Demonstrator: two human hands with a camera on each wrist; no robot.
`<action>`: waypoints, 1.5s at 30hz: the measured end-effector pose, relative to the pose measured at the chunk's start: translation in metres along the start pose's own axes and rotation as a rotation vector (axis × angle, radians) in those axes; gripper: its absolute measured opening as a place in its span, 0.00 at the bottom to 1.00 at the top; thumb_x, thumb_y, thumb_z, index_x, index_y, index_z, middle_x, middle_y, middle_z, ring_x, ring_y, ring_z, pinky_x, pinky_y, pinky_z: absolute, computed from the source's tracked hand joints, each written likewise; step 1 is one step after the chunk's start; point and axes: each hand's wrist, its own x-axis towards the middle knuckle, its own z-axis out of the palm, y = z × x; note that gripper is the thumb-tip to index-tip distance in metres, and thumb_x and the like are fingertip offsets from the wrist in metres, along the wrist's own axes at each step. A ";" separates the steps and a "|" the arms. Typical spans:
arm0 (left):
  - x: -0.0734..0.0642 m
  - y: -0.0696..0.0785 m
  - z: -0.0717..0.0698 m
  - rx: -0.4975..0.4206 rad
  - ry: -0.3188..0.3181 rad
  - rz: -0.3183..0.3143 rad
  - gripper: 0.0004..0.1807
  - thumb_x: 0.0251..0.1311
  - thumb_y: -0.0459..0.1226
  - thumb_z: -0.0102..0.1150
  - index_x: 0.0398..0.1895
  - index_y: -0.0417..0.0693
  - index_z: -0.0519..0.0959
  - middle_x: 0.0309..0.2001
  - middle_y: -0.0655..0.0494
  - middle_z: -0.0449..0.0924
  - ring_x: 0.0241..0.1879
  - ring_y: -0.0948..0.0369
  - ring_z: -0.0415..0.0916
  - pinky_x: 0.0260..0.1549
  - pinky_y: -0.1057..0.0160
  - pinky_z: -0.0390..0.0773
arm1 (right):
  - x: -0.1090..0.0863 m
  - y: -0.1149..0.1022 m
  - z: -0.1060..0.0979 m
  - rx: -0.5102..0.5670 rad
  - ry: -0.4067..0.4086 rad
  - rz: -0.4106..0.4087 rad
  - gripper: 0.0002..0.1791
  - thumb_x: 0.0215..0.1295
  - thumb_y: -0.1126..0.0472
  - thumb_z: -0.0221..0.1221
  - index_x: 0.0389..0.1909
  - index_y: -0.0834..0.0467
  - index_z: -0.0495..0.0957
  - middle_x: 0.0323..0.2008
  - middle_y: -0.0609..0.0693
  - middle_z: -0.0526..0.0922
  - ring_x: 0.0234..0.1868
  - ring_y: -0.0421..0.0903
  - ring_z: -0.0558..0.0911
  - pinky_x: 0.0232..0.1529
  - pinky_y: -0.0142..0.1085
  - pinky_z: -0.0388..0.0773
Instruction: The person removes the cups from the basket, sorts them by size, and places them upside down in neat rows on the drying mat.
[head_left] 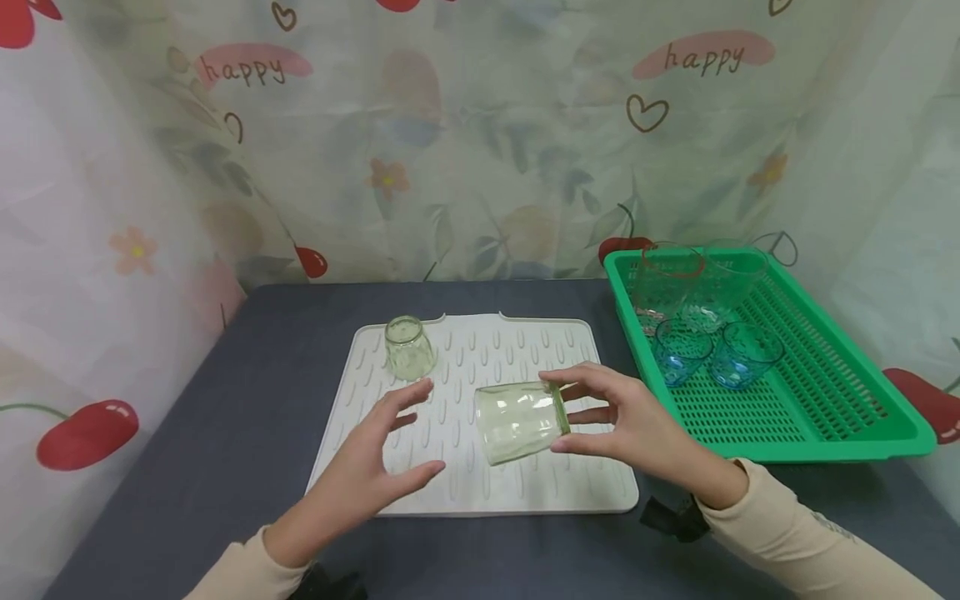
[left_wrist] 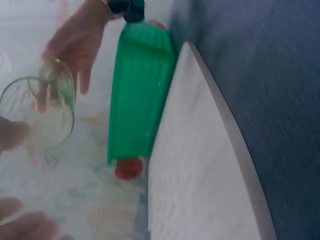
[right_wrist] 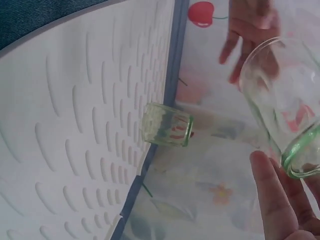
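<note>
My right hand [head_left: 630, 417] pinches a pale green drinking glass [head_left: 517, 421] by its thicker green end, thumb below and fingers above. The glass lies sideways in the air over the white drying mat [head_left: 465, 492], its other end toward my left hand [head_left: 367, 458]. That left hand has its thumb and fingers spread apart, holds nothing and is clear of the glass. In the left wrist view, the held glass [left_wrist: 60, 117] shows its round rim. A second pale green glass [head_left: 409, 350] stands on the mat's far left part, also visible in the right wrist view [right_wrist: 167, 125].
A green plastic basket [head_left: 787, 452] stands to the right of the mat. Inside are two blue glasses [head_left: 744, 357] and, behind them, two clear taller glasses [head_left: 727, 287], one with a red rim. A dark cloth [head_left: 262, 375] covers the table; a printed curtain [head_left: 480, 167] surrounds it.
</note>
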 end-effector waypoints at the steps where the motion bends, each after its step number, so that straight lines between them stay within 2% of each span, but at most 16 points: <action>1: -0.003 -0.003 -0.002 0.072 -0.008 -0.031 0.45 0.52 0.38 0.72 0.72 0.53 0.59 0.69 0.55 0.64 0.66 0.55 0.67 0.58 0.54 0.74 | 0.001 -0.001 0.000 0.001 0.005 0.006 0.34 0.50 0.60 0.73 0.61 0.55 0.74 0.54 0.50 0.77 0.49 0.44 0.83 0.44 0.35 0.83; 4: -0.015 -0.013 -0.008 0.268 -0.043 -0.099 0.43 0.55 0.42 0.69 0.73 0.50 0.59 0.70 0.52 0.64 0.66 0.52 0.67 0.59 0.50 0.73 | 0.004 -0.002 0.000 0.005 0.011 0.016 0.34 0.51 0.60 0.73 0.61 0.51 0.74 0.54 0.49 0.76 0.50 0.45 0.83 0.43 0.35 0.84; 8: -0.033 -0.028 -0.011 0.454 -0.057 -0.117 0.40 0.58 0.43 0.66 0.72 0.45 0.60 0.70 0.48 0.64 0.68 0.50 0.64 0.60 0.47 0.71 | 0.009 -0.005 -0.001 -0.004 -0.003 0.023 0.33 0.51 0.58 0.73 0.60 0.48 0.75 0.53 0.48 0.76 0.50 0.45 0.82 0.42 0.33 0.84; 12: -0.050 -0.040 -0.014 0.584 -0.058 -0.138 0.40 0.58 0.44 0.66 0.71 0.42 0.62 0.70 0.43 0.64 0.68 0.46 0.63 0.59 0.44 0.70 | 0.018 -0.008 0.000 -0.023 -0.007 0.000 0.33 0.50 0.57 0.73 0.61 0.48 0.75 0.53 0.47 0.76 0.51 0.46 0.81 0.40 0.33 0.84; 15: -0.060 -0.047 -0.016 0.641 -0.100 -0.192 0.40 0.59 0.46 0.64 0.72 0.44 0.61 0.71 0.40 0.60 0.69 0.44 0.61 0.60 0.42 0.69 | 0.026 -0.011 0.000 -0.044 0.000 -0.026 0.34 0.50 0.58 0.73 0.61 0.50 0.76 0.53 0.48 0.77 0.51 0.48 0.80 0.39 0.33 0.84; 19: -0.068 -0.054 -0.018 0.673 -0.167 -0.252 0.40 0.62 0.49 0.61 0.73 0.45 0.59 0.73 0.38 0.56 0.71 0.41 0.56 0.62 0.40 0.65 | 0.037 -0.014 -0.003 -0.078 0.000 -0.015 0.34 0.49 0.58 0.74 0.60 0.52 0.76 0.55 0.48 0.77 0.51 0.49 0.80 0.40 0.32 0.83; 21: -0.070 -0.056 -0.019 0.680 -0.183 -0.262 0.39 0.63 0.50 0.60 0.73 0.45 0.60 0.73 0.37 0.56 0.71 0.41 0.55 0.63 0.39 0.63 | 0.043 -0.016 -0.004 -0.092 -0.001 0.005 0.34 0.49 0.58 0.74 0.60 0.52 0.76 0.56 0.48 0.76 0.52 0.49 0.80 0.41 0.31 0.83; 26: -0.074 -0.058 -0.018 0.692 -0.191 -0.259 0.36 0.64 0.49 0.58 0.72 0.46 0.62 0.72 0.38 0.57 0.72 0.41 0.54 0.63 0.38 0.62 | 0.057 -0.022 -0.008 -0.136 -0.008 0.047 0.33 0.50 0.56 0.74 0.60 0.49 0.76 0.54 0.47 0.76 0.53 0.48 0.79 0.41 0.31 0.83; 33: -0.079 -0.061 -0.014 0.726 -0.209 -0.248 0.29 0.67 0.42 0.55 0.70 0.47 0.66 0.71 0.41 0.61 0.70 0.41 0.58 0.62 0.37 0.62 | 0.075 -0.026 -0.003 -0.231 -0.027 0.093 0.31 0.52 0.53 0.72 0.59 0.50 0.77 0.54 0.46 0.76 0.54 0.48 0.78 0.42 0.33 0.83; 41: -0.078 -0.062 -0.010 0.711 -0.212 -0.234 0.28 0.67 0.39 0.55 0.70 0.48 0.67 0.70 0.43 0.63 0.69 0.42 0.61 0.61 0.37 0.64 | 0.091 -0.016 0.006 -0.326 -0.043 0.152 0.33 0.52 0.48 0.72 0.61 0.48 0.76 0.53 0.46 0.76 0.55 0.48 0.79 0.46 0.40 0.81; 45: -0.078 -0.063 -0.009 0.711 -0.235 -0.252 0.28 0.67 0.40 0.55 0.70 0.48 0.67 0.71 0.43 0.63 0.69 0.42 0.61 0.62 0.38 0.63 | 0.102 -0.010 0.008 -0.345 -0.043 0.181 0.34 0.52 0.49 0.72 0.62 0.49 0.75 0.53 0.47 0.76 0.54 0.49 0.80 0.47 0.41 0.80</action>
